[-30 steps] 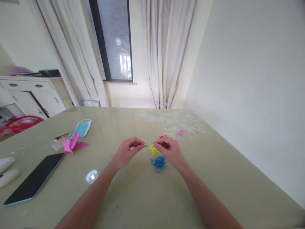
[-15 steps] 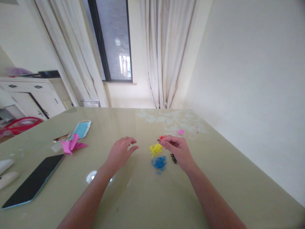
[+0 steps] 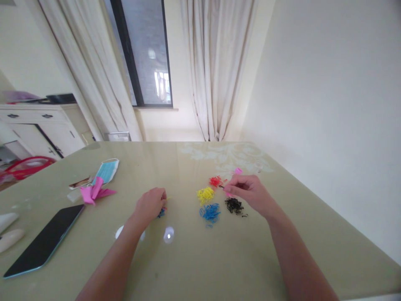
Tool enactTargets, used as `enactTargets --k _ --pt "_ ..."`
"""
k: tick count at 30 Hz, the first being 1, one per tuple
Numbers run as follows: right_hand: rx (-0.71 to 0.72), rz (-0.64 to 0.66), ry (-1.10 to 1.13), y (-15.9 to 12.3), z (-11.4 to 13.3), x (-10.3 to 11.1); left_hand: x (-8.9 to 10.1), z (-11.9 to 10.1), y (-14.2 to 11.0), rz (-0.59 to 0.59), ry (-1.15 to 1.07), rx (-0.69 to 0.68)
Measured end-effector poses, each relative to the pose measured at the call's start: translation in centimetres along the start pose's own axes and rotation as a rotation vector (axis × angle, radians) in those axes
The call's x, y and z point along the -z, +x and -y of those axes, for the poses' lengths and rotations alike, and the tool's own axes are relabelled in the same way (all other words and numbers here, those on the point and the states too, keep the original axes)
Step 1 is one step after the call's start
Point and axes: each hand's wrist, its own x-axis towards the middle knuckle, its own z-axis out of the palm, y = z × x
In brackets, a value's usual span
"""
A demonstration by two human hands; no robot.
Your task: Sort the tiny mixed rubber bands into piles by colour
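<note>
My right hand (image 3: pixel 247 192) pinches a small black rubber band (image 3: pixel 221 186) between thumb and forefinger, just above the table. Below it lies a pile of black rubber bands (image 3: pixel 234 205). To its left are separate piles of red (image 3: pixel 215 181), yellow (image 3: pixel 205 195) and blue rubber bands (image 3: pixel 210 213). Some pink bands (image 3: pixel 229 194) show partly beneath the right hand. My left hand (image 3: pixel 152 203) is closed, its fingertips down at a small mixed heap of coloured bands (image 3: pixel 161 212). The hand covers most of this heap, so what the fingers grip is hidden.
A dark-screened tablet (image 3: pixel 44 240) lies at the left of the glossy table (image 3: pixel 200 263). Behind it are a crumpled pink piece (image 3: pixel 96 192) and a blue face mask (image 3: pixel 107 170). White objects (image 3: pixel 11 240) sit at the left edge. A wall borders the right side.
My left hand has lowered slightly and its spread fingers have closed at the mixed heap. My right hand has shifted right with the black band, uncovering the red and black piles.
</note>
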Motion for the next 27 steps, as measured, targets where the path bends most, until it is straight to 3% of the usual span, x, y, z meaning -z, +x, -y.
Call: enactTargets --k 4,9,16,21,24,27 --pt "-0.148 0.171 -0.281 0.2 -2.5 2.9 0.4 -0.6 -0.2 -0.031 0.029 0.031" --pt "-0.216 0.250 -0.418 0.7 -5.2 3.3 0.2 -0.6 0.1 -0.085 0.005 0.037" --pt "-0.217 0.157 -0.508 0.8 -5.3 3.1 -0.1 -0.6 0.5 -0.156 -0.080 -0.006" --pt "-0.112 0.026 -0.416 1.2 -4.4 0.4 0.1 -0.7 0.8 -0.288 -0.264 -0.008" --pt "-0.037 -0.014 -0.330 1.3 -3.7 -2.2 0.2 -0.5 1.1 -0.332 -0.537 -0.054" --pt "0.026 -0.040 -0.267 1.3 -3.2 -4.8 0.4 -1.0 1.0 -0.268 -0.895 -0.130"
